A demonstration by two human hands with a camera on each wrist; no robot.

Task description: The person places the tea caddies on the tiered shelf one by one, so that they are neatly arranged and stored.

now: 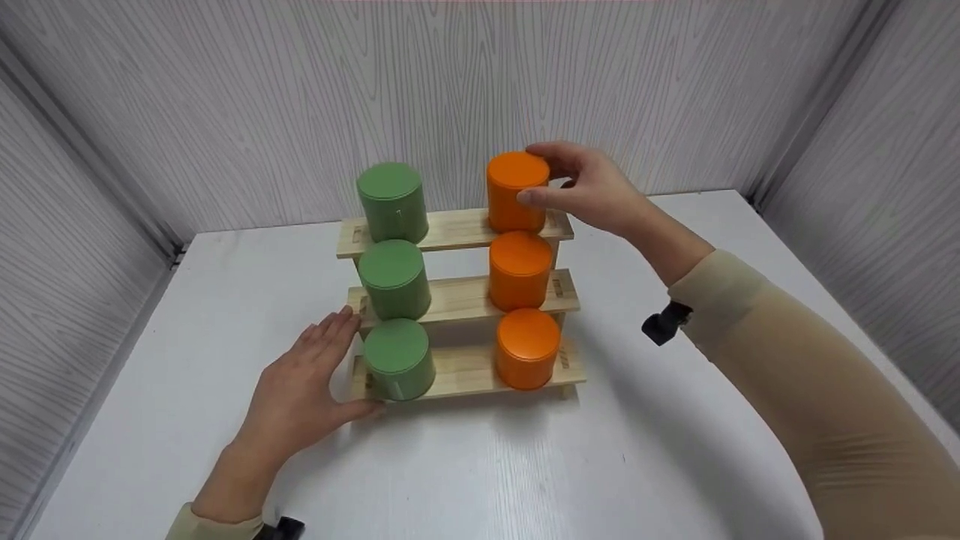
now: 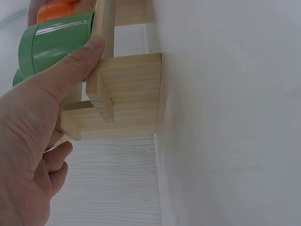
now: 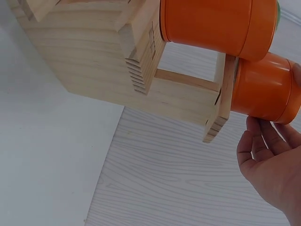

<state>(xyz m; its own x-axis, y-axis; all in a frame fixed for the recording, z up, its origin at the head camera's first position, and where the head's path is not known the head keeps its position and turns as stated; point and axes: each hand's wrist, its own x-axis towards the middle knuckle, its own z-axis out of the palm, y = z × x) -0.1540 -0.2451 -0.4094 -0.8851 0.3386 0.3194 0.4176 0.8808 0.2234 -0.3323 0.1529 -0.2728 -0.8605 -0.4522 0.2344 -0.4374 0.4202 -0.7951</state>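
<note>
A three-tier wooden rack (image 1: 461, 371) carries green lidded tins on its left and orange ones on its right, one of each per tier. My right hand (image 1: 596, 187) holds the top orange tin (image 1: 506, 214), thumb across its front and fingers at its right and back. In the right wrist view, fingertips touch the side of that orange tin (image 3: 263, 87), which stands on the top shelf. My left hand (image 1: 304, 386) grips the rack's left end. Its thumb (image 2: 77, 63) presses on the bottom shelf's edge, beside the lowest green tin (image 2: 59, 44), with fingers reaching to the middle shelf.
The rack stands on a white table (image 1: 480, 472). Behind it rises a pale wood-grain wall (image 1: 450, 90), with similar panels at left and right. A black strap end (image 1: 664, 322) sticks out from the right sleeve.
</note>
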